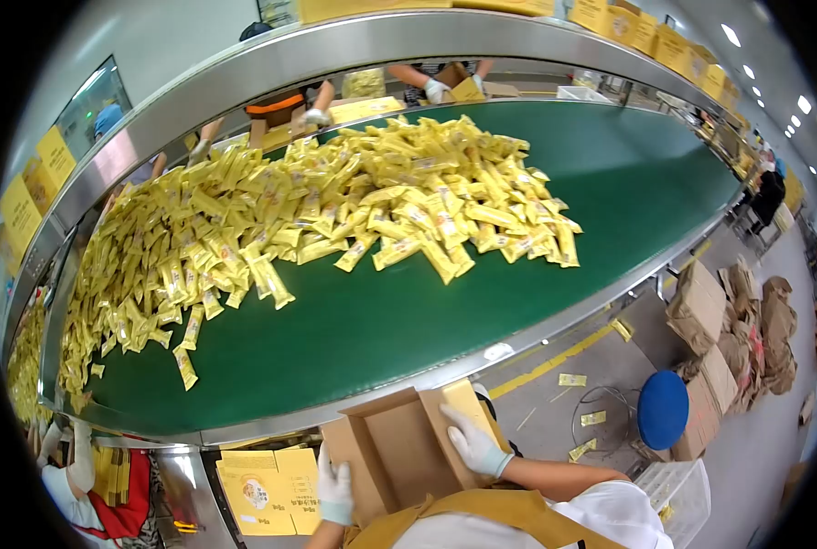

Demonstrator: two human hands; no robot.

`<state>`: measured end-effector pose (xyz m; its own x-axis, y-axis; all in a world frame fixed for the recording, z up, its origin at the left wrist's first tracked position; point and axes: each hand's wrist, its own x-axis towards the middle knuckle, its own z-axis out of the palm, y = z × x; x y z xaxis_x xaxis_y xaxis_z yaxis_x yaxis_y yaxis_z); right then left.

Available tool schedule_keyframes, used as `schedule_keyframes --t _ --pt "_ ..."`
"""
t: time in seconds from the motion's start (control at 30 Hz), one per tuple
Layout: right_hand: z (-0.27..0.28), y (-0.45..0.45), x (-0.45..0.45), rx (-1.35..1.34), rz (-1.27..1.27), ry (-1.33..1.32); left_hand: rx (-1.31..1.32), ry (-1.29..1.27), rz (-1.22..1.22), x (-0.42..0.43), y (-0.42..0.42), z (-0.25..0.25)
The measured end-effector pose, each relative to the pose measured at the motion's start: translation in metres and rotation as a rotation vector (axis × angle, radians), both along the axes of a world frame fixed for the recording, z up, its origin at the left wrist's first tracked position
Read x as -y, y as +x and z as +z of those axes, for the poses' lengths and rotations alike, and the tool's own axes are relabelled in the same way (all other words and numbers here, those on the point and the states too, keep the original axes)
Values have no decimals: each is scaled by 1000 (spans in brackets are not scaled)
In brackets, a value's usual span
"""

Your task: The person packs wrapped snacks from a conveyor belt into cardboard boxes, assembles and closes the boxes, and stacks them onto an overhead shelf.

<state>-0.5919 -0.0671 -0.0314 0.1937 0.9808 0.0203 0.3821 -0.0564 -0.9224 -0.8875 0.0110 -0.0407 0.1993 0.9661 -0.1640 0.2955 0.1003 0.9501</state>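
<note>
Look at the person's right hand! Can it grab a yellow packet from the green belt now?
Probably yes, with a stretch: the right hand is on the cardboard box and would need freeing. Only the metal rim and bare green belt seem between it and the packets.

Bright ceiling lights point(731, 35) shine above a curved, dark-edged fisheye view.

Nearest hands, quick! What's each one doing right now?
Left hand: holding the open cardboard box by one side.
Right hand: holding its other side.

Packets point(440, 197) on the belt point(601, 174), box point(404, 448) before it.
</note>
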Motion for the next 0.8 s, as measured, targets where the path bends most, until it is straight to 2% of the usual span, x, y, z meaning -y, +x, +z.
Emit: schedule_keyframes --t 0.03,0.1,0.13,0.17,0.2,0.23,0.3,0.33,0.37,0.4,0.43,0.5,0.53,0.6,0.63,0.67,0.7,0.73,0.8 --pt "-13 -3 -7 58 15 32 -241 -1 55 7 9 -10" --pt "-21 9 -37 333 -28 92 -262 401 10 -7 20 -75" --pt "-18 32 -60 503 -74 154 -520 506 11 -27 36 -31" --pt "-9 61 -84 672 -118 215 -554 731 2 -54 31 -25" --pt "19 97 -109 632 -127 224 -491 795 34 -87 35 -4" --pt "16 138 -131 767 -310 542 -494 866 21 -124 31 11" --pt "14 220 -147 796 -660 553 -485 761 107 -194 24 30" --pt "-11 285 -153 697 -744 436 -467 782 129 -236 11 15" --pt "-30 347 -159 578 -821 447 -371 694 167 -276 0 -3" --pt "-36 403 -160 414 -856 430 -157 527 177 -314 -5 -15" --pt "-40 438 -165 247 -890 403 -380 542 144 -341 -11 -18" --pt "-32 462 -183 2 -894 397 -15 375 92 -389 1 -23" --pt "-24 470 -190 -120 -896 388 59 318 64 -409 11 -23" --pt "-29 488 -217 -216 -711 290 -30 312 8 -429 42 -16" --pt "-20 468 -236 -322 -753 244 -83 306 -20 -435 60 -13" --pt "-31 471 -258 35 -680 239 -109 349 -78 -444 75 -18" --pt "-42 475 -274 390 -591 229 -175 207 -108 -431 101 10" --pt "-20 439 -282 472 -621 50 -149 281 -137 -439 115 -4" --pt "-34 429 -304 485 -672 -144 -159 380 -197 -445 142 -14"
